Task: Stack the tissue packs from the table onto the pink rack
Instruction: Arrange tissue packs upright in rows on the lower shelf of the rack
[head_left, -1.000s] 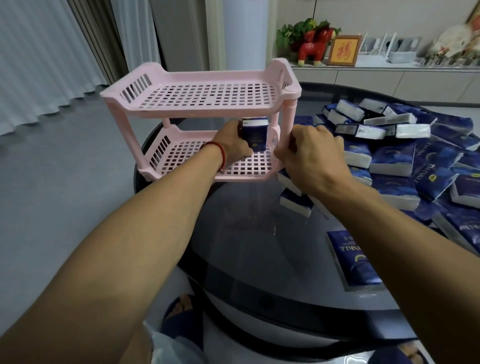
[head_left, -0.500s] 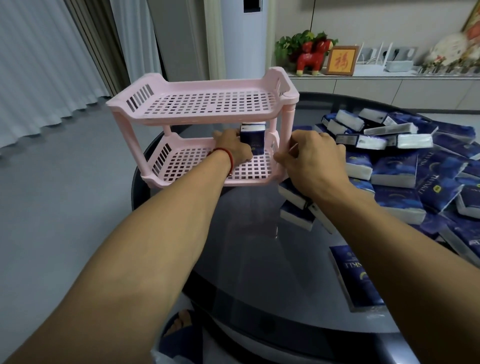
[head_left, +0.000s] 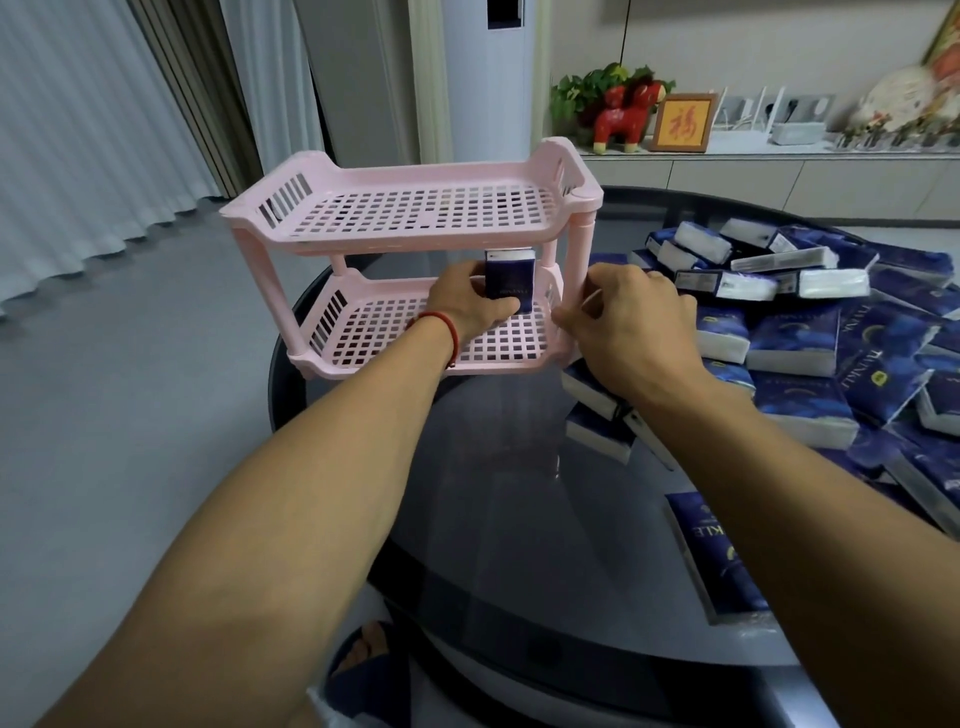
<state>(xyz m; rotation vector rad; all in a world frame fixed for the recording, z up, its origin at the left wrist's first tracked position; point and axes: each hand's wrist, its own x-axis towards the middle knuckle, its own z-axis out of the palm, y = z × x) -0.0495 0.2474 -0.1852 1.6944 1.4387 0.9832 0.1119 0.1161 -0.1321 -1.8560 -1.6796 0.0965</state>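
With our left hand (head_left: 470, 306) gripping the upright tissue pack (head_left: 510, 280) at the lower shelf's right end, and our right hand (head_left: 631, 325) curled against the pink rack (head_left: 415, 208), we should seat it flush against the end wall.

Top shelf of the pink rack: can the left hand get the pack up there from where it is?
Probably yes. The left hand holds the tissue pack on the lower shelf; the front is open, and the top shelf is bare.
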